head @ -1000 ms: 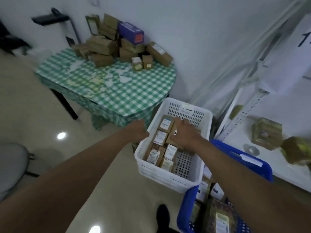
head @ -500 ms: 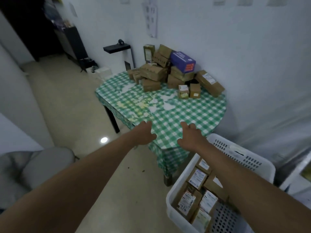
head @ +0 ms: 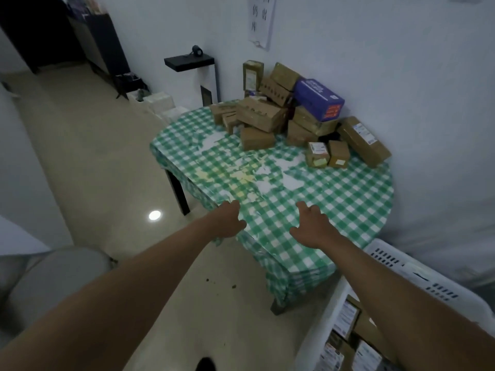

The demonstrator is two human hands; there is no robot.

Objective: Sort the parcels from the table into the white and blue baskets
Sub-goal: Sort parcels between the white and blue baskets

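- Our left hand [head: 227, 220] reaches out over the near left edge of the table [head: 348, 199], its fingers loosely curled and holding nothing; whether they touch the cloth we cannot tell.
- Our right hand [head: 312, 226] hovers over the near part of the checked cloth, thumb out to the left, fingers relaxed and a little spread, also empty.
- The step in hand, as we judge it, is the reach for the next parcel. To do it well we should carry both hands across the bare cloth to the pile and take a loose box from the front, not one that bears others.
- The parcels [head: 270, 119] lie stacked against the wall at the far side of the table, well apart from our fingers, with the worn patch of cloth between.
- Nearest our right hand are two small boxes [head: 328, 155] standing side by side at the front right of the pile; a long box [head: 363, 140] lies just right of them, and a purple box [head: 320, 99] sits on top.
- Pulling from low in the stack may topple the upper boxes, so we take the small front ones first.
- The white basket [head: 417, 274] stands at our near right, below the table edge, already holding labelled parcels; the blue basket is out of view.
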